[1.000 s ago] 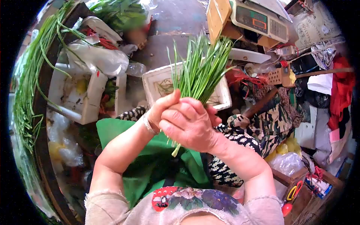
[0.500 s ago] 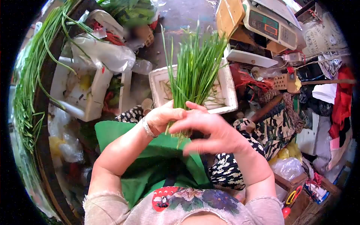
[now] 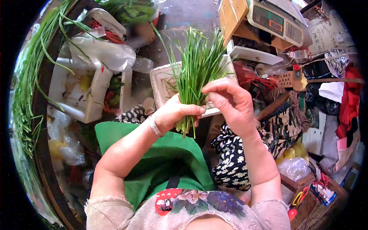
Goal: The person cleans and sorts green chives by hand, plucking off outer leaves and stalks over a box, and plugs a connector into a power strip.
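A bunch of green chives (image 3: 193, 69) stands upright in front of me, its cut ends pointing toward my lap. My left hand (image 3: 178, 113), with a bracelet at the wrist, is closed round the lower stems, thumb across the front. At the bunch's right edge, my right hand (image 3: 232, 101) has thumb and forefinger pinched together close to the blades. Whatever is between those fingertips is too small to make out. Behind the bunch sits a white foam box (image 3: 163, 78) with loose bits of green in it. A green apron (image 3: 153, 153) covers my lap.
Long green stalks (image 3: 28, 99) lie along a ledge at the left. A second foam box (image 3: 94, 94) with plastic bags stands nearby. Digital scales (image 3: 274, 25) rest on a wooden stand at the back right. Scissors (image 3: 300, 196) with yellow-and-red handles lie in a wooden box.
My right hand has moved from the stem ends up and outward to the bunch's right side, its fingers now pinched. The left hand keeps its hold on the chives.
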The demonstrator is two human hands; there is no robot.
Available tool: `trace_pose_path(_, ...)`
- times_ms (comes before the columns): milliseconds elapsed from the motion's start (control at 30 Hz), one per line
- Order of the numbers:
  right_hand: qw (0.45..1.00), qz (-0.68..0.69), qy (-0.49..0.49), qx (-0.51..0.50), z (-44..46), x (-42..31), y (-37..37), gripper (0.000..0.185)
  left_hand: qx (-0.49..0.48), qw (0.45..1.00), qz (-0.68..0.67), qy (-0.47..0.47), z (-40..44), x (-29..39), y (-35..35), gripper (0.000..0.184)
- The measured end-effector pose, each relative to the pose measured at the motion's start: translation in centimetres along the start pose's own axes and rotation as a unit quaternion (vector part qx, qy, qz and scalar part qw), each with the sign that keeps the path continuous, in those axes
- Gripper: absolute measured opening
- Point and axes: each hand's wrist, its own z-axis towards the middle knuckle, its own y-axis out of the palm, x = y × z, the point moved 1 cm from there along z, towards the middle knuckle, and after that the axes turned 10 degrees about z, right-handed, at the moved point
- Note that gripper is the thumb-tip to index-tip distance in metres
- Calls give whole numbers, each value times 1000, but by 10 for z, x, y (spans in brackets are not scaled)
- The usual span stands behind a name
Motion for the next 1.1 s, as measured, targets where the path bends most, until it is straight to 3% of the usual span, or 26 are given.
trace_pose_path(100,974,-188,-119,-37,2,4,8,14,-8,999,28,22,6,-8,0,32)
trace_pose_path(167,943,-284,-170,-42,3,5,9,15,-4,995,49,85,8,-9,3,31)
trace_pose_path(300,938,-312,-150,-9,4,5,2,16,-26,999,10,40,2,3,-2,26)
trace_pose_path(533,961,-262,-91,-1,9,6,-4,17,-33,998,-44,31,8,-1,-1,37)
trace_pose_path(700,988,-132,25,72,15,12,-11,14,-64,994,-81,34,10,-3,0,32)
trace_pose_path(1100,979,-114,119,118,16,23,-15,21,-39,999,-30,18,9,1,3,41)
